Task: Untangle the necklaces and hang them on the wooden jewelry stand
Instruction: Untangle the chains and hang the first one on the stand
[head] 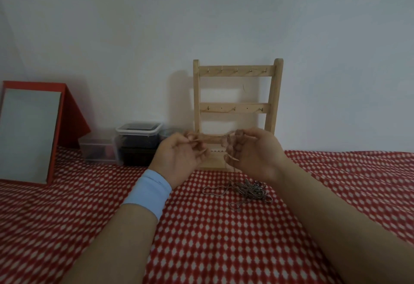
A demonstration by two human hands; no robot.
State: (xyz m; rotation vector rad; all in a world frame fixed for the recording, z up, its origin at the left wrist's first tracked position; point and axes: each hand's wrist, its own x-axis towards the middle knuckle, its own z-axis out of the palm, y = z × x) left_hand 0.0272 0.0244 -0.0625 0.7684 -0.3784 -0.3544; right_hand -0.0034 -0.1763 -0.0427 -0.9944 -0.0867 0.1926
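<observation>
Surface: red cloth (201, 239) with a white diamond pattern covers what you work on, against a plain pale wall (201, 14).
Mirror: a red-framed mirror (29, 131) leans at far left.
Stand: your wooden jewelry stand (235, 108) stands upright at the wall, its hooks bare.
Boxes: clear plastic containers (134, 142) sit left of the stand.
Left hand: your left hand (177, 160), blue wristband (147, 194) below it, pinches one end of a chain (212, 136).
Right hand: your right hand (253, 151) pinches the other end, chain stretched between both in front of the stand.
Pile: tangled necklaces (248, 190) lie on the cloth beneath your right hand.
</observation>
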